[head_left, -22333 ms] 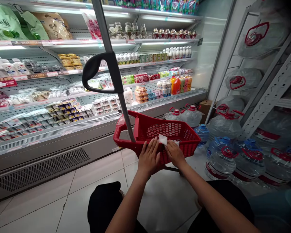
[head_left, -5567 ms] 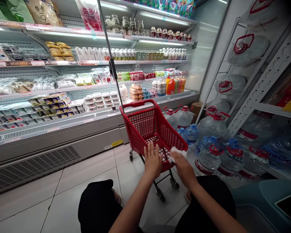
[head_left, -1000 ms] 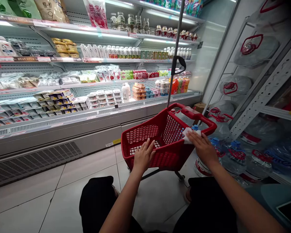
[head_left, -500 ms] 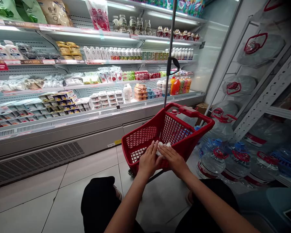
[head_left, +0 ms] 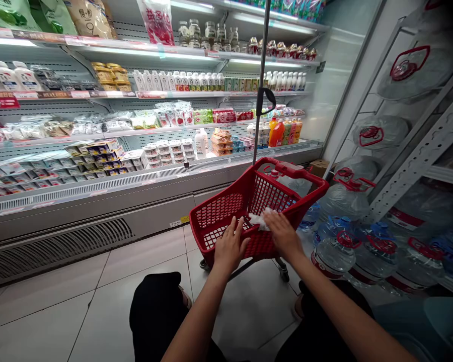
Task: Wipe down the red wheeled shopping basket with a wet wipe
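Note:
A small red shopping cart (head_left: 219, 216) with a mesh plastic basket stands on the floor before my knees. My left hand (head_left: 229, 247) lies at the near rim of the basket, its fingers stretched and a little apart, holding nothing. To its right, my right hand (head_left: 282, 232) holds a crumpled white tissue (head_left: 259, 219) against the rim. Part of the tissue sticks out left of the fingers; the rest is hidden under them. A dark pole (head_left: 262, 65) with a black loop rises from the far side of the cart.
Behind the cart runs an open refrigerated shelf (head_left: 151, 201) with cups, bottles and bags. Large water bottles (head_left: 334, 254) with red handles crowd the right side, beside a white perforated rack post (head_left: 419, 141). Pale tiles (head_left: 143, 281) cover the floor.
My hands have moved apart. The right one has slid right along the rim with the tissue, showing more of it. The left hand has shifted slightly down and left of it.

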Action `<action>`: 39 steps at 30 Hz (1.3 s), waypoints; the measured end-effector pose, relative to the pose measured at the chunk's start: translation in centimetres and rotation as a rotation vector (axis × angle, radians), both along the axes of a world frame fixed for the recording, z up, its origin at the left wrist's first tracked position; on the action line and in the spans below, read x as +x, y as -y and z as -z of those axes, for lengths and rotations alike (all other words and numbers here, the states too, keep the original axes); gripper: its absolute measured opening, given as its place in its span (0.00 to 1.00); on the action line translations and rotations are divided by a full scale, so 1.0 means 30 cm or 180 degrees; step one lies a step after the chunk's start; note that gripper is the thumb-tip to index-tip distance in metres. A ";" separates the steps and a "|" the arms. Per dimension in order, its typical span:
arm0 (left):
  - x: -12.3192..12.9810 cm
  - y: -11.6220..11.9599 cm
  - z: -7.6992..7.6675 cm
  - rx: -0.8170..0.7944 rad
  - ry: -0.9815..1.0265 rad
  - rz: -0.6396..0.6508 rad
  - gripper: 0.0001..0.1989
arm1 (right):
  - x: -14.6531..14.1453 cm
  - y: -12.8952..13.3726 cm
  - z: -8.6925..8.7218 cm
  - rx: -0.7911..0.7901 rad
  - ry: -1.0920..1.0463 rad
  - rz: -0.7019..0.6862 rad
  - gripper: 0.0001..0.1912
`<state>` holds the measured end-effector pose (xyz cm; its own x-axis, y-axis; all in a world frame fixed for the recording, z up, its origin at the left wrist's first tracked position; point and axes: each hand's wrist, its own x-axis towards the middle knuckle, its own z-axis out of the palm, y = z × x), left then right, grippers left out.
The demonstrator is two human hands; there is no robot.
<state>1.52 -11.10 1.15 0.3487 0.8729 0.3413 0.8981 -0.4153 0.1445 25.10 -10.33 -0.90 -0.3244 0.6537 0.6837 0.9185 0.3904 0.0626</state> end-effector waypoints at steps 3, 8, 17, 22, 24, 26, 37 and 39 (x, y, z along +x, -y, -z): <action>0.025 0.027 0.013 0.0042 0.0143 0.0154 0.37 | -0.137 0.035 0.048 -0.0162 0.0001 -0.0339 0.29; 0.033 0.066 0.007 -0.0038 0.0398 0.0338 0.41 | -0.164 0.038 0.048 -0.0251 -0.0148 -0.0629 0.18; 0.024 0.068 0.015 -0.0007 0.0407 0.0241 0.40 | 0.078 0.002 -0.154 0.0372 -0.0922 -0.0213 0.30; 0.029 0.070 0.018 0.0023 0.0349 0.0245 0.41 | 0.178 -0.048 -0.153 0.0459 -0.1024 0.0219 0.27; 0.031 0.072 0.022 0.0029 0.0341 0.0259 0.41 | 0.156 -0.050 -0.095 0.0220 -0.0737 0.0115 0.28; 0.033 0.072 0.027 0.0004 0.0343 0.0282 0.41 | 0.090 -0.028 -0.028 0.0004 -0.0487 -0.0041 0.31; -0.100 0.056 0.000 -0.0184 0.0252 0.0873 0.48 | 0.054 0.020 0.049 -0.0305 0.0160 -0.0845 0.36; -0.179 0.045 -0.008 -0.0264 0.0105 0.0765 0.49 | 0.185 -0.032 0.021 -0.0191 0.0002 -0.0554 0.36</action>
